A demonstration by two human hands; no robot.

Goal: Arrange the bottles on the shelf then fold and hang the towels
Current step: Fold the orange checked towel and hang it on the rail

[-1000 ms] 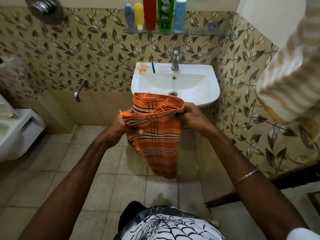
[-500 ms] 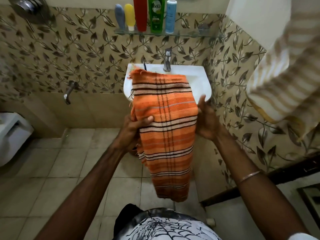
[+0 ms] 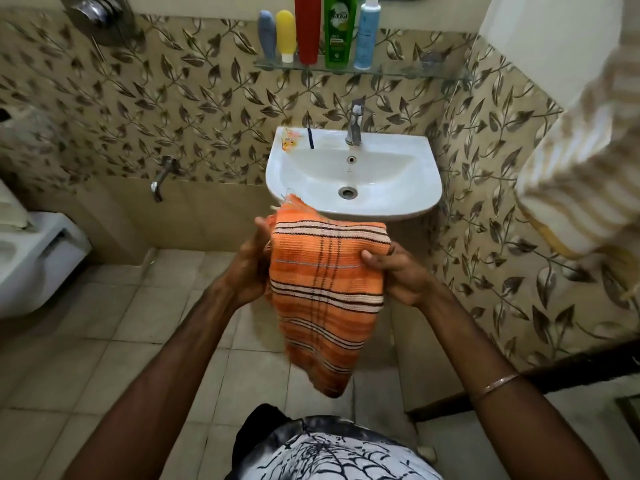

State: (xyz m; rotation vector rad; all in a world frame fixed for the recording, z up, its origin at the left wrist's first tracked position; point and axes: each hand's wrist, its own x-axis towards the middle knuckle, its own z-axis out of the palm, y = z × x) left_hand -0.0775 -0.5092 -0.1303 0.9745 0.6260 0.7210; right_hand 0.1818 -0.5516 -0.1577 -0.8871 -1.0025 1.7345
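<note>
While both hands clamp its sides, the orange towel (image 3: 327,289), a coarse woven cloth with dark and cream stripes, hangs folded in the air just in front of the glossy white sink (image 3: 415,174). The left hand (image 3: 251,268) pinches the frayed left edge; the right hand (image 3: 398,271) presses its thumb on the front. Above, five smooth plastic bottles (image 3: 308,29) stand upright on the glass shelf (image 3: 398,69). A beige striped towel (image 3: 575,174) hangs at right.
</note>
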